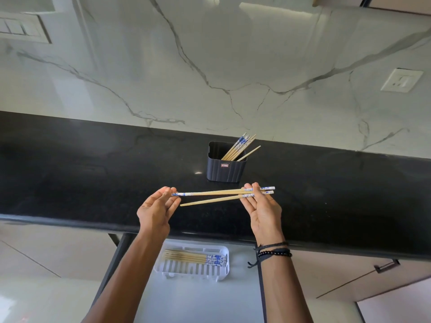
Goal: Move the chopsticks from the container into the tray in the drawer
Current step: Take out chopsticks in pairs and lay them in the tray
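Three wooden chopsticks with blue-and-white ends (217,193) lie across my two hands above the black counter. My right hand (262,207) pinches their patterned ends. My left hand (157,207) touches the end of one at its fingertips; another chopstick's bare tip hangs free just right of that hand. Behind them stands a dark ribbed container (225,170) with several more chopsticks (240,148) leaning to the right. Below the counter, a white slotted tray (193,269) sits in the open drawer (205,299) and holds several chopsticks (196,257) laid side by side.
The black counter (81,178) runs across the view, with a marble backsplash behind it. A wall socket (401,80) is at the right and a switch plate (21,27) at the upper left. A cabinet handle (386,266) shows at the lower right.
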